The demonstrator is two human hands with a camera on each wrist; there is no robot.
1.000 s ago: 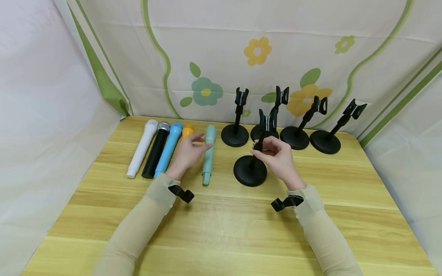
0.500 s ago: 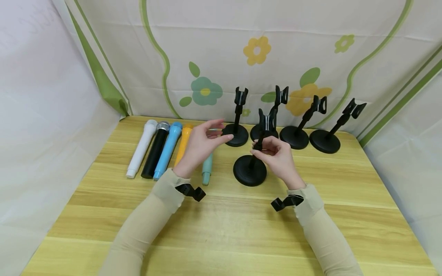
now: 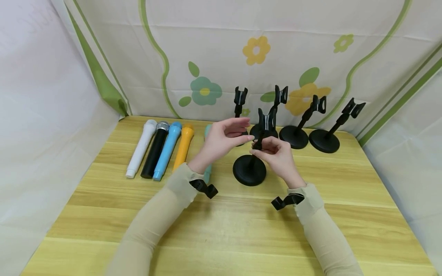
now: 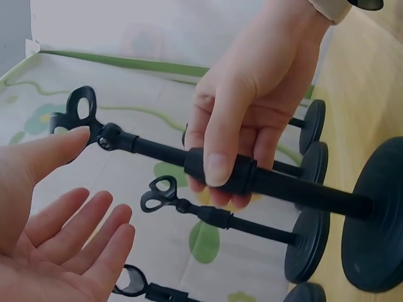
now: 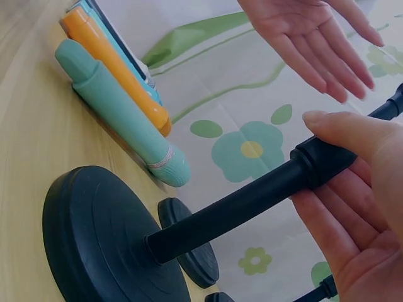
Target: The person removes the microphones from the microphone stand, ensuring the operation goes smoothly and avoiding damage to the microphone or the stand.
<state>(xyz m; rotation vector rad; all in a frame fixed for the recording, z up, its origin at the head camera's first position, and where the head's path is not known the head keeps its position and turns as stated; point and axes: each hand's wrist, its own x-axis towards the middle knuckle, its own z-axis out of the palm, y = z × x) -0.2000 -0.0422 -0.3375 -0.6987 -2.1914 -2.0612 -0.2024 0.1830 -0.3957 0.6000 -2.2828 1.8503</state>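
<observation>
A black desktop microphone stand [image 3: 249,176] stands in front of the others, its round base on the table. My right hand [image 3: 279,157] pinches the collar of its pole between thumb and fingers. Close to the stand's top clip [image 4: 82,104] is my left hand [image 3: 222,140], holding nothing, its fingers loosely extended. The left thumb overlaps the clip in the left wrist view; whether it touches, I cannot tell. Lying behind the left wrist is a mint-green microphone [image 5: 126,113], largely covered in the head view.
White [image 3: 141,149], black [image 3: 156,153], blue [image 3: 167,151] and orange [image 3: 183,145] microphones lie side by side on the left. Several more black stands [image 3: 293,137] line the back of the wooden table [image 3: 221,237], before a flowered cloth [image 3: 214,46].
My left hand has moved right, from above the orange and mint-green microphones to the front stand's upper part. The right hand keeps its grip and the stand stays in place.
</observation>
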